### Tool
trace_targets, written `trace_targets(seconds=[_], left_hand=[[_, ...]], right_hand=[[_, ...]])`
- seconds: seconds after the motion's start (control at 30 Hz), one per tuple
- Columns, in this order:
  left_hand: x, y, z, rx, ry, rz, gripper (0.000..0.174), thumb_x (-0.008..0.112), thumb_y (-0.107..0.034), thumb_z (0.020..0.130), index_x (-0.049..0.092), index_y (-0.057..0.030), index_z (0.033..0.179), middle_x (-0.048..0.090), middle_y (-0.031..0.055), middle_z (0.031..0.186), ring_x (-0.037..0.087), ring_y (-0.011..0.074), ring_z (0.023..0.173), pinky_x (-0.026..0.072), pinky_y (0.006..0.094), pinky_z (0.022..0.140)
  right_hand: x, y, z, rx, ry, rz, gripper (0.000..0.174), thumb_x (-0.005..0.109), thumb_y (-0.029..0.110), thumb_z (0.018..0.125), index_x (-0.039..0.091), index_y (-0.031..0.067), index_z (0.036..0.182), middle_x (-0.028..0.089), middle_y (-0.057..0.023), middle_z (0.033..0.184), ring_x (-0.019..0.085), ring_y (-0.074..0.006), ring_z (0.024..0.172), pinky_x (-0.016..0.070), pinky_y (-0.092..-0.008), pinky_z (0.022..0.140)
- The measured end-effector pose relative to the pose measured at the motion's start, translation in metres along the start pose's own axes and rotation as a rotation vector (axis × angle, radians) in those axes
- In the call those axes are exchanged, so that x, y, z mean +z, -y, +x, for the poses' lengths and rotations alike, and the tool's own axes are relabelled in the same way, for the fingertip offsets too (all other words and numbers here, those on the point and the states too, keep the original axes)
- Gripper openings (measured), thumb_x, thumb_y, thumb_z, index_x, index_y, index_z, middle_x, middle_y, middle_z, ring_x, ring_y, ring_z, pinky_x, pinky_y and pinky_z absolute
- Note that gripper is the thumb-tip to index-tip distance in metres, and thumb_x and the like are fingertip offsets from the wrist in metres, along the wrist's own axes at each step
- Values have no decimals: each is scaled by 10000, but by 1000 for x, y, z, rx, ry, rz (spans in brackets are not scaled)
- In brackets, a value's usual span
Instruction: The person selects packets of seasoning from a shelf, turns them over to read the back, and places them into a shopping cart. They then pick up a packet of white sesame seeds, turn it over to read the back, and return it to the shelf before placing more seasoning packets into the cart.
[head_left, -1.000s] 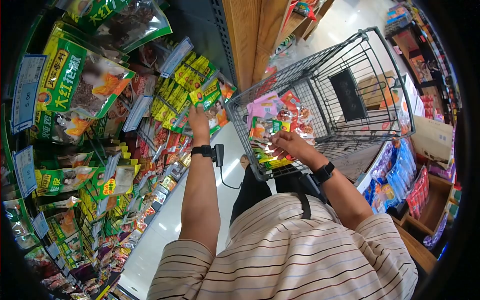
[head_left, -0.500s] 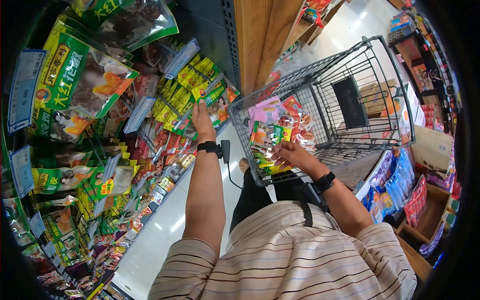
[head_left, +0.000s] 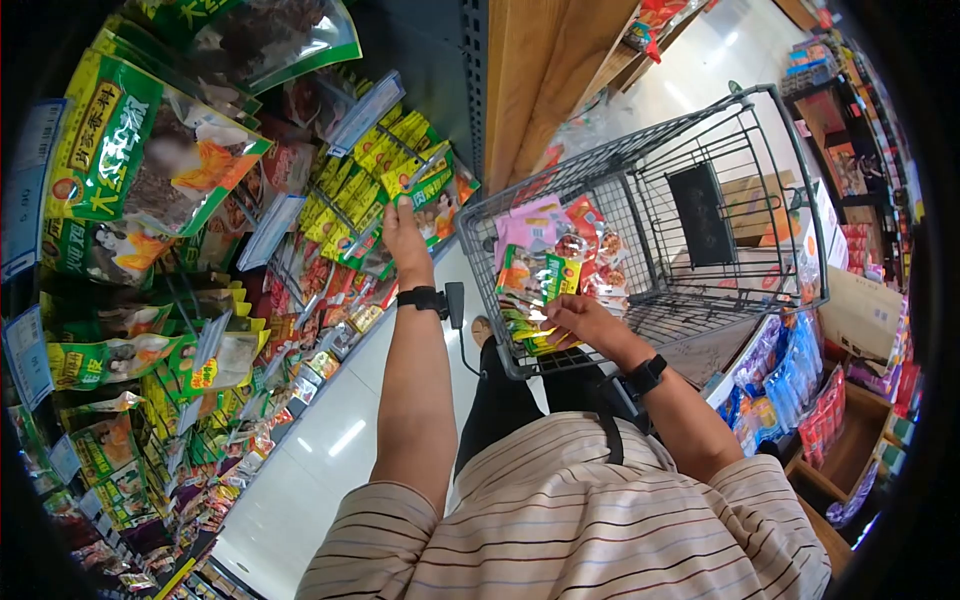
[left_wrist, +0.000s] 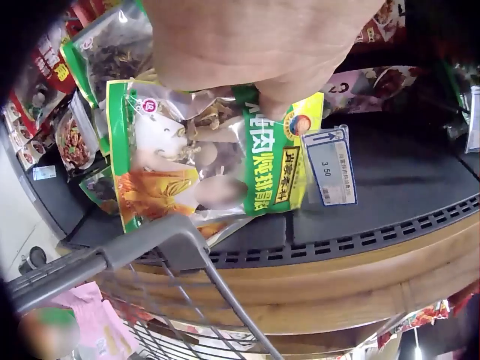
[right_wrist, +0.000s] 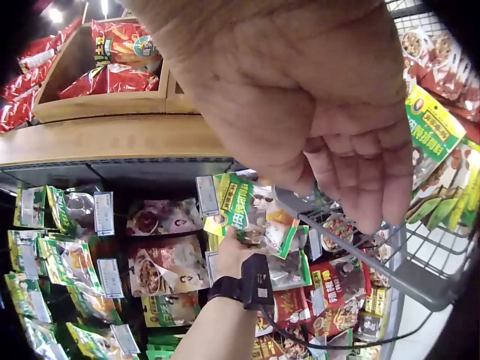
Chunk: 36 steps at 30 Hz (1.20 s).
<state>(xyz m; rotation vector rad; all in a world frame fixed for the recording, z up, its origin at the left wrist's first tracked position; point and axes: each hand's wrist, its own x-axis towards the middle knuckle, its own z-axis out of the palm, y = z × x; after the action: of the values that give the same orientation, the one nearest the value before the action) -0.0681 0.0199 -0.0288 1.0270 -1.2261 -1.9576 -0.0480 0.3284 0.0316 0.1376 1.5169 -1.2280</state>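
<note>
A green and yellow packet (head_left: 436,212) hangs at the shelf's end, and my left hand (head_left: 407,245) is at its near edge. The left wrist view shows my thumb on the front of this packet (left_wrist: 191,154), below the palm (left_wrist: 255,37); the other fingers are hidden behind it. Over the cart's near end, my right hand (head_left: 595,328) hovers beside a green packet (head_left: 525,275). In the right wrist view the right hand (right_wrist: 300,105) has relaxed, slightly bent fingers and holds nothing.
The metal cart (head_left: 650,200) stands ahead on the right, with pink (head_left: 532,218) and red packets (head_left: 598,250) inside. Hanging packets with price tags (head_left: 268,232) fill the left side. A wooden ledge (head_left: 540,90) lies beyond; a cardboard box (head_left: 862,310) is at right.
My right hand has drawn back slightly from the green packet in the cart, toward my body. My left hand remains at the hanging packet, its thumb more visible. The head view has shifted a little.
</note>
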Motion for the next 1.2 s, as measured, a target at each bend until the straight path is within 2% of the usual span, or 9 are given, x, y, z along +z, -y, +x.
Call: trace_targets(seconds=[0.17, 0.27, 0.37, 0.5, 0.6, 0.7, 0.8, 0.97, 1.2], left_hand=[[-20, 15, -7, 89, 104, 60, 258, 553, -271, 1013, 510, -47, 893, 446, -29, 730, 430, 76, 638, 385, 264, 592], [-38, 25, -10, 127, 93, 270, 237, 558, -260, 1009, 536, -39, 924, 525, -13, 883, 470, 92, 787, 417, 295, 701], [-64, 18, -41, 163, 96, 583, 222, 548, -255, 1010, 558, -39, 961, 527, -3, 887, 468, 91, 799, 416, 294, 706], [-66, -46, -90, 45, 149, 463, 236, 542, -257, 1011, 585, -31, 1065, 549, -6, 910, 489, 88, 829, 426, 284, 734], [-58, -82, -104, -56, 258, 332, 259, 534, -274, 1019, 584, -29, 1086, 553, -24, 938, 478, 79, 846, 414, 269, 777], [-55, -100, -95, -188, 433, 268, 370, 534, -255, 1023, 566, -16, 1304, 619, 12, 1191, 530, 87, 1073, 391, 243, 955], [-35, -110, -89, -120, 461, 179, 381, 538, -258, 1021, 563, -16, 1314, 617, 16, 1184, 528, 85, 1067, 398, 257, 951], [-34, -121, -66, 194, 414, 502, 497, 501, -250, 1033, 394, 31, 1429, 476, 194, 1427, 452, 268, 1336, 338, 355, 1122], [-84, -104, -101, 80, 404, 502, 459, 546, -249, 1007, 461, -10, 1389, 555, 169, 1351, 545, 225, 1218, 416, 354, 1039]], right_hand=[[0, -3, 8, -6, 34, -25, 219, 547, 252, 1001, 579, 54, 1087, 673, -70, 999, 670, -157, 823, 574, -289, 698], [4, 2, 7, -8, 47, -15, 216, 550, 245, 993, 584, 52, 1083, 663, -57, 969, 657, -142, 813, 563, -272, 684], [3, 4, 12, -114, 86, -18, 223, 569, 246, 982, 589, 46, 1080, 651, -45, 942, 645, -128, 791, 548, -259, 668], [16, 61, -8, -280, 20, -153, 298, 646, 257, 941, 599, 14, 1107, 643, -37, 900, 628, -107, 765, 521, -250, 643], [24, 68, 18, -640, -55, -432, 370, 678, 277, 919, 601, 8, 1161, 647, -36, 870, 620, -101, 729, 517, -260, 641], [41, 108, 8, -502, 128, -354, 417, 649, 318, 933, 610, -7, 1191, 662, -52, 824, 645, -113, 723, 523, -273, 644], [48, 117, 17, -410, 154, -256, 335, 581, 293, 976, 640, -12, 1103, 651, -50, 783, 665, -115, 681, 541, -267, 604], [54, 139, 33, -572, 47, -51, 262, 535, 239, 1004, 626, -7, 1012, 665, -59, 778, 688, -128, 679, 575, -267, 627], [71, 199, 67, -795, -163, -58, 273, 512, 201, 1005, 625, -46, 981, 707, -146, 812, 713, -169, 730, 575, -276, 651]])
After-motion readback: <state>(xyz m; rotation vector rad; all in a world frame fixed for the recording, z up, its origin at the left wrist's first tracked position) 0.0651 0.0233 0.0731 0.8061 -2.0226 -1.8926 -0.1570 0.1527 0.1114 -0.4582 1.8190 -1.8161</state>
